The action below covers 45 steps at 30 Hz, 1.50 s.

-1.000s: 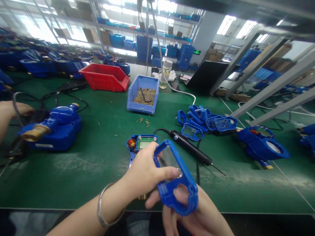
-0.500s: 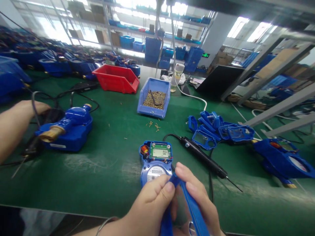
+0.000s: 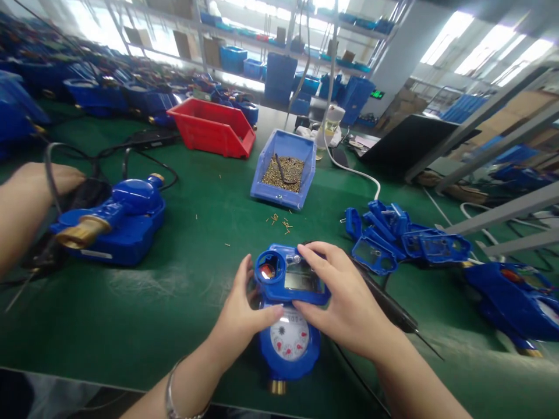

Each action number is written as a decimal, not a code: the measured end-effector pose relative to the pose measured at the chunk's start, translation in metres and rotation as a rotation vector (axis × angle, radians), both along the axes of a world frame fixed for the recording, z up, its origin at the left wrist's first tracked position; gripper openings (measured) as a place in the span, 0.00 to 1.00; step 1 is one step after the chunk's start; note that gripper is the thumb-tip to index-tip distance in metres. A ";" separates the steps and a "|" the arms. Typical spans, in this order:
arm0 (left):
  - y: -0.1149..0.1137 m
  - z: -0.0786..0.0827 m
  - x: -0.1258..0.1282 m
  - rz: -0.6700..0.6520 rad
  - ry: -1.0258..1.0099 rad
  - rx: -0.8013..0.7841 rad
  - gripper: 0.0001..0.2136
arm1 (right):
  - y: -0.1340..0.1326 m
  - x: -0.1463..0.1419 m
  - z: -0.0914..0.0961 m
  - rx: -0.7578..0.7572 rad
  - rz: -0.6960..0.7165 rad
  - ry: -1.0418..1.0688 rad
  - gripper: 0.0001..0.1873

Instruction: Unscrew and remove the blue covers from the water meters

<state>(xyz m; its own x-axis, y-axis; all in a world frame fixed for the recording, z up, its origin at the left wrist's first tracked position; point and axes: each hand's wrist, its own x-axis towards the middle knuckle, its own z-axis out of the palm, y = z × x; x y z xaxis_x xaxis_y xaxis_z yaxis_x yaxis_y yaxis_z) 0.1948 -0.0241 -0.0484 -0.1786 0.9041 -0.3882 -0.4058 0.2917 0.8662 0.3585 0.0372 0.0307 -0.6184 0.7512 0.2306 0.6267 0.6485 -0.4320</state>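
Observation:
A blue water meter lies on the green bench in front of me, its white dial facing up. A blue plastic cover with a clear window sits over its upper part. My left hand grips the meter's left side, thumb laid across it just below the cover. My right hand rests on the cover from the right, fingers spread over the window. A black electric screwdriver lies just right of the meter, partly under my right hand.
A pile of blue covers lies to the right. A blue bin of brass screws and a red bin stand behind. Another person's hand holds a second blue meter at left. Another meter lies far right.
The cover I held up in both hands has come down onto the meter. My hands moved forward and now press on the meter and cover.

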 end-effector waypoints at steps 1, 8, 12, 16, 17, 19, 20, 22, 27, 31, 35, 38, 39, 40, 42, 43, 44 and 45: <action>0.000 0.000 0.003 -0.037 -0.092 -0.003 0.48 | 0.000 -0.002 -0.001 -0.012 0.003 -0.018 0.31; -0.002 0.003 0.008 -0.088 -0.309 0.008 0.48 | -0.001 -0.003 -0.003 -0.066 0.000 -0.073 0.32; -0.001 -0.001 0.008 -0.110 -0.304 0.031 0.45 | 0.000 -0.004 -0.002 -0.105 0.000 -0.058 0.33; -0.001 -0.004 0.008 -0.129 -0.302 0.052 0.44 | 0.000 -0.004 -0.005 -0.140 -0.003 -0.082 0.33; -0.001 -0.003 0.008 -0.133 -0.305 0.049 0.43 | 0.000 -0.003 -0.005 -0.151 -0.005 -0.086 0.33; -0.001 -0.003 0.008 -0.126 -0.306 0.047 0.43 | 0.001 -0.002 -0.005 -0.173 -0.003 -0.092 0.34; -0.001 -0.002 0.008 -0.120 -0.306 0.046 0.43 | 0.002 -0.002 -0.005 -0.185 -0.004 -0.100 0.34; -0.002 -0.001 0.008 -0.101 -0.299 0.044 0.42 | 0.003 -0.002 -0.003 -0.214 -0.012 -0.125 0.35; -0.003 0.003 0.009 -0.098 -0.295 0.049 0.40 | 0.004 -0.003 -0.003 -0.267 -0.030 -0.129 0.38; 0.003 0.012 0.009 -0.098 -0.273 0.021 0.36 | 0.004 0.000 -0.008 -0.272 -0.038 -0.083 0.37; 0.011 0.022 0.013 -0.023 -0.179 -0.078 0.29 | 0.007 0.010 -0.021 -0.413 0.033 0.132 0.38; 0.014 0.025 0.017 0.007 -0.183 -0.088 0.28 | 0.008 0.009 -0.031 -0.696 -0.119 0.478 0.33; 0.014 0.025 0.018 0.014 -0.186 -0.086 0.28 | 0.008 0.006 -0.033 -0.796 -0.249 0.582 0.30; 0.014 0.025 0.018 0.018 -0.189 -0.081 0.28 | 0.007 0.002 -0.035 -0.900 -0.382 0.667 0.27; 0.013 0.024 0.018 0.017 -0.190 -0.070 0.27 | 0.006 -0.008 -0.035 -1.124 -0.547 0.773 0.22; 0.013 0.023 0.018 0.015 -0.193 -0.066 0.26 | 0.006 -0.012 -0.033 -1.230 -0.573 0.791 0.20; 0.013 0.023 0.018 0.012 -0.198 -0.064 0.26 | 0.007 -0.016 -0.031 -1.321 -0.596 0.797 0.20; 0.013 0.023 0.018 0.011 -0.203 -0.065 0.26 | 0.007 -0.018 -0.030 -1.386 -0.626 0.791 0.21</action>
